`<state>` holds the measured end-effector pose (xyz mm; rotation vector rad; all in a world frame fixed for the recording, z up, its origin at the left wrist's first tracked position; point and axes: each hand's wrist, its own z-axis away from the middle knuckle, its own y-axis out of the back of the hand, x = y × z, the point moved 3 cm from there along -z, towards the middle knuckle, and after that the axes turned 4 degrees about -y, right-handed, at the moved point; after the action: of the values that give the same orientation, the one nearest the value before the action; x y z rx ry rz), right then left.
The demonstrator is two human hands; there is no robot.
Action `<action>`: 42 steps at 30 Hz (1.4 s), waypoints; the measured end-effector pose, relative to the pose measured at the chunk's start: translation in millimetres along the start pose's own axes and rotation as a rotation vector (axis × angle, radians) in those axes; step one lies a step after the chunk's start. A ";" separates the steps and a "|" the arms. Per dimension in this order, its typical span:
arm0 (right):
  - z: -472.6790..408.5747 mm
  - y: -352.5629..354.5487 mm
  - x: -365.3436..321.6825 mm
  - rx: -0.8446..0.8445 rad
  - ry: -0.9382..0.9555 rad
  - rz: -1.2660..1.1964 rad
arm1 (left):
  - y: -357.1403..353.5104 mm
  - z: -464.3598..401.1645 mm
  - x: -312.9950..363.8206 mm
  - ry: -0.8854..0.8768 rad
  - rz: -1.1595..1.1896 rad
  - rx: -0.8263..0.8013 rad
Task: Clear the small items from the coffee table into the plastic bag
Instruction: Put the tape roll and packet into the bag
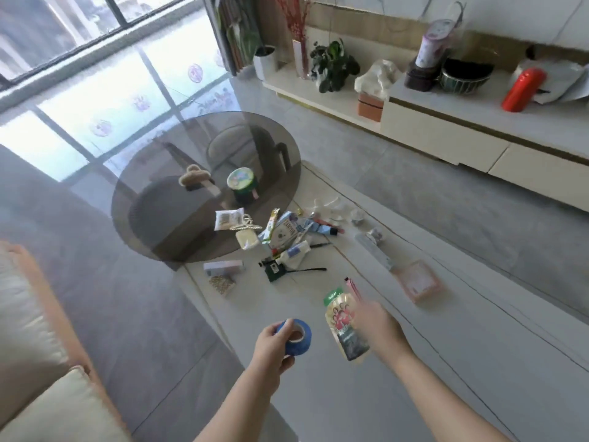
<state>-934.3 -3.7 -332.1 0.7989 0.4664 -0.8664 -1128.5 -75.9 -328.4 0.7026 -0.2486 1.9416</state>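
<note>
Your left hand (274, 341) is nearest, fingers curled round a roll of blue tape (294, 335) and lifting it clear of the white coffee table (318, 393), likely so it is ready to drop into a bag. Just right of the tape, your right hand (377, 327) grips a printed snack pouch (342, 327) by its side (the fingers are hidden behind the pouch, so how tightly you hold it is unclear). Beyond the tape, farther from you, a pile of small packets and tubes (287, 234) waits on the table, with a dark strapped gadget (274, 270) between pile and tape. A pink box (420, 281) lies right of the tape. No plastic bag shows anywhere, so you will need to find it before letting go.
</note>
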 end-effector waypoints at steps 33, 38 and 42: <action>442.6 -527.7 -173.6 -0.944 0.298 0.838 | 594.5 250.1 -262.5 0.035 1.201 0.726; 469.8 -596.2 -159.3 -0.911 0.277 0.979 | 646.7 240.9 -299.0 0.039 1.240 0.783; 485.0 -642.2 -160.4 -0.890 0.359 0.992 | 676.7 225.8 -313.3 0.034 1.213 0.806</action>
<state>-1526.5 -555.3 -196.5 0.2535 0.6093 0.4263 -1539.1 -732.0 -238.1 1.1846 0.2333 3.2763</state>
